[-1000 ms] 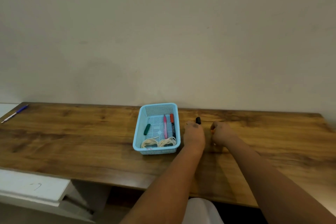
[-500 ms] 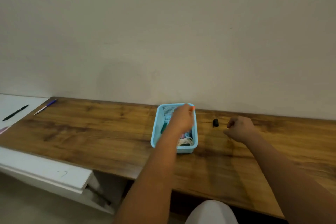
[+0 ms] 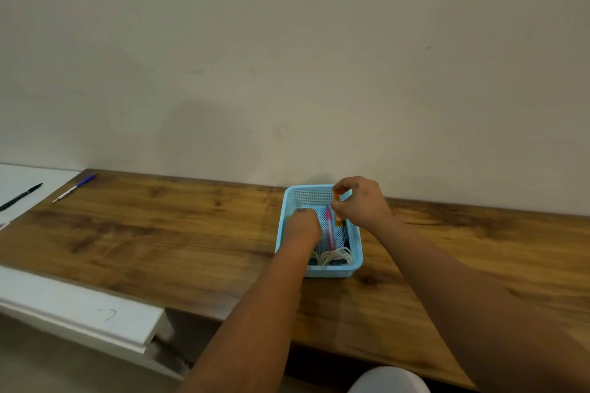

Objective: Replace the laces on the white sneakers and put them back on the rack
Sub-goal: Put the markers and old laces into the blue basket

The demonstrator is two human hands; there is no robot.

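A light-blue mesh basket (image 3: 332, 272) stands on the wooden table (image 3: 166, 233) near the wall. In it lie coiled white laces (image 3: 335, 256), a pink pen (image 3: 329, 226) and an orange-and-black marker (image 3: 344, 231). My left hand (image 3: 303, 226) reaches down into the basket's left half, and its fingers are hidden under it. My right hand (image 3: 362, 202) is over the basket's far right corner and pinches the orange end of the marker. No sneakers or rack are in view.
A blue pen (image 3: 75, 188) lies at the table's far left corner. A black pen (image 3: 20, 196) rests on the white surface beside it. A white board (image 3: 79, 306) runs along the table's near left edge. The wall stands right behind the basket.
My right hand moved left from the tabletop to the basket and now pinches the orange marker end. My left hand dropped from the basket's far rim down into it.
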